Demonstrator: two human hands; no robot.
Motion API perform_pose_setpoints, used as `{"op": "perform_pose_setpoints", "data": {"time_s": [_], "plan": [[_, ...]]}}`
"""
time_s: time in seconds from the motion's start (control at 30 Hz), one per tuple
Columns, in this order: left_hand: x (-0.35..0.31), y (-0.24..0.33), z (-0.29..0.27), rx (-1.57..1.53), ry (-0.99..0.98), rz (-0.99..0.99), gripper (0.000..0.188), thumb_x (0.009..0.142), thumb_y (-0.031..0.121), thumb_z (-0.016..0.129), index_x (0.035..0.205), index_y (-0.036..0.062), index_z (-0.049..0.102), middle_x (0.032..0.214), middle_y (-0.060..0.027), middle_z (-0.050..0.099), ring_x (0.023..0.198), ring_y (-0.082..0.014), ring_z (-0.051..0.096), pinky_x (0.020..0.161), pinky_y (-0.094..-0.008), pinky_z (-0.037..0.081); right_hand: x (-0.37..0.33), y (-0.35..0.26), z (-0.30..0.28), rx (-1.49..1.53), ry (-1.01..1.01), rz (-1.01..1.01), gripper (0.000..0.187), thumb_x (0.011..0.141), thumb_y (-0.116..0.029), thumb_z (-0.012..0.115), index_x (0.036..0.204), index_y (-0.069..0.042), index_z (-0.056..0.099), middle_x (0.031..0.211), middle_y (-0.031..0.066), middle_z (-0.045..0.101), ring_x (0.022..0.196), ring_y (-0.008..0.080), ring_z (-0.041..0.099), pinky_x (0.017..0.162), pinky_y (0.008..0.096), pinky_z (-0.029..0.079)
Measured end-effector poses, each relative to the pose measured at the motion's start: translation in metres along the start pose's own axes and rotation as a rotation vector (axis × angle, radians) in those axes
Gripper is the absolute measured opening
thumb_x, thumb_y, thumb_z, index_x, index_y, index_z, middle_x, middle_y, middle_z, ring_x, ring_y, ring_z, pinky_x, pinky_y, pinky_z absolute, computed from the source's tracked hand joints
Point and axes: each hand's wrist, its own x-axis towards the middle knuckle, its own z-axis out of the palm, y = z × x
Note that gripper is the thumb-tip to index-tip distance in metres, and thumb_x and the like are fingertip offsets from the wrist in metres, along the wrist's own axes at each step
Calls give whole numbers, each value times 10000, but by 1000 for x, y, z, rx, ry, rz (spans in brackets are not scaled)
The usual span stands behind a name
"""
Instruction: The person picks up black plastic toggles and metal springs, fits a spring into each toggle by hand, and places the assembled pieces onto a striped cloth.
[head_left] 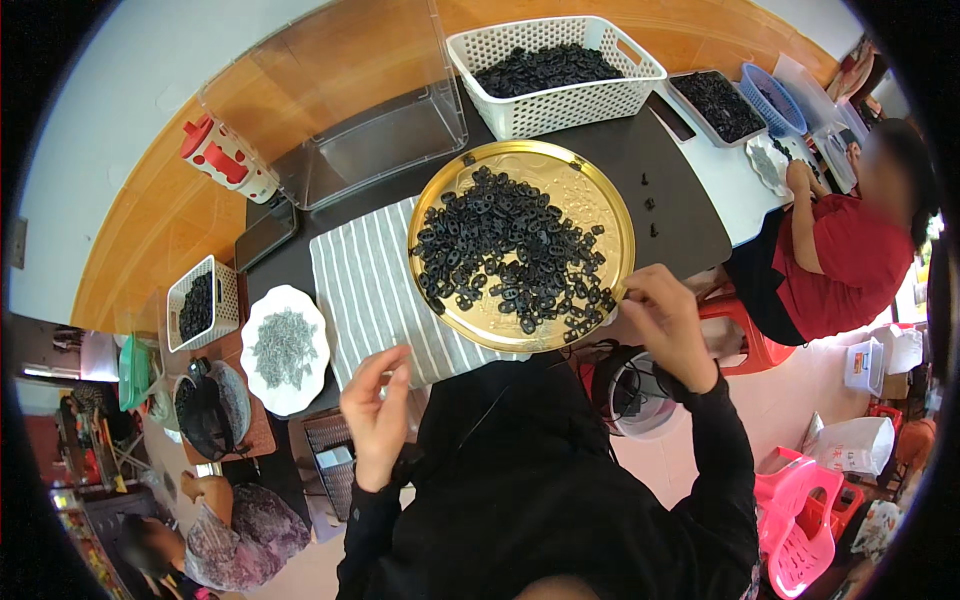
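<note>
While the left hand (378, 410) hovers beside a striped cloth (365, 275), fingers half curled, the right hand (662, 315) bends its fingers at the right rim of a gold tray (592, 195); whether either pinches anything, I cannot tell. Small black pieces (482, 225) lie heaped on the tray, on a dark worktop (692, 225); beyond it, a white basket (580, 112) holds more

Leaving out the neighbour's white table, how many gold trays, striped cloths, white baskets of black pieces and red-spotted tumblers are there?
Gold tray: 1
Striped cloth: 1
White baskets of black pieces: 2
Red-spotted tumbler: 1
Total: 5
</note>
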Motion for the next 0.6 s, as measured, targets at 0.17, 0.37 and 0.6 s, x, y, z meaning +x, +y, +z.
{"op": "perform_pose_setpoints", "data": {"time_s": [0.17, 0.37, 0.6], "plan": [[12, 10, 27, 145, -158, 166, 182, 866, 6, 609, 1040, -30, 652, 933, -140, 667, 778, -184, 625, 697, -277, 491, 0, -6, 27, -220, -40, -273, 108, 743, 36, 618, 842, -4, 604, 828, 133, 540, 776, 323, 571, 640, 391, 472], [15, -2, 38, 274, -97, 285, 174, 823, -33, 615, 992, -37, 657, 889, -163, 643, 785, -295, 613, 691, -343, 492, 5, -7, 48, -220, -135, -278, 104, 736, 18, 598, 835, -10, 617, 795, 122, 505, 742, 308, 551, 603, 381, 461], [20, -10, 38, 312, -90, 317, 163, 814, -17, 626, 973, -39, 653, 886, -153, 627, 801, -313, 595, 688, -373, 482, 19, -3, 62, -339, -152, -252, 126, 758, -7, 577, 861, -29, 645, 804, 127, 524, 758, 319, 568, 612, 398, 468]]}}
